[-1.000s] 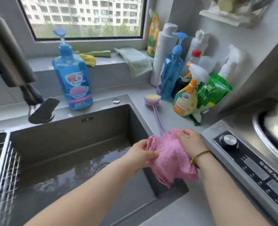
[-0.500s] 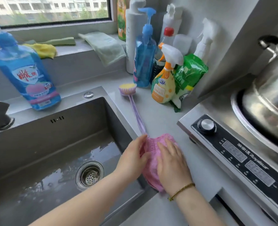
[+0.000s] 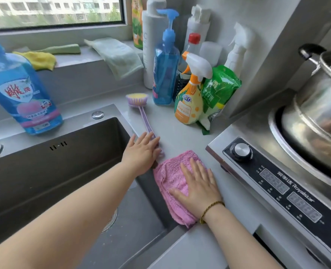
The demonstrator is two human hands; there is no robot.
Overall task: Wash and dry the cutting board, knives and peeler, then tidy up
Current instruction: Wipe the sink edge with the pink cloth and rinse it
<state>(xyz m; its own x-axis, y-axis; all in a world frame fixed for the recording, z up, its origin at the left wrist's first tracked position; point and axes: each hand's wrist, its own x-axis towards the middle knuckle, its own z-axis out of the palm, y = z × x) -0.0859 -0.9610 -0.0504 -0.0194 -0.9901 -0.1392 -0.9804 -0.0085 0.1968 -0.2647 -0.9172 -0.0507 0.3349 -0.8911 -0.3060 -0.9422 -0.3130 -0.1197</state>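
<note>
The grey worktop is being crowded in its back right corner by a blue pump bottle, an orange spray bottle and a green pouch. A purple dish brush and a folded pink cloth are being carried along the sink-side edge. A blue detergent bottle is being borne behind the sink, and an induction cooker at the right edge.

Right hand lies flat on the pink cloth, palm down, fingers spread. Left hand rests palm down just beyond its far-left corner, fingers straight.
</note>
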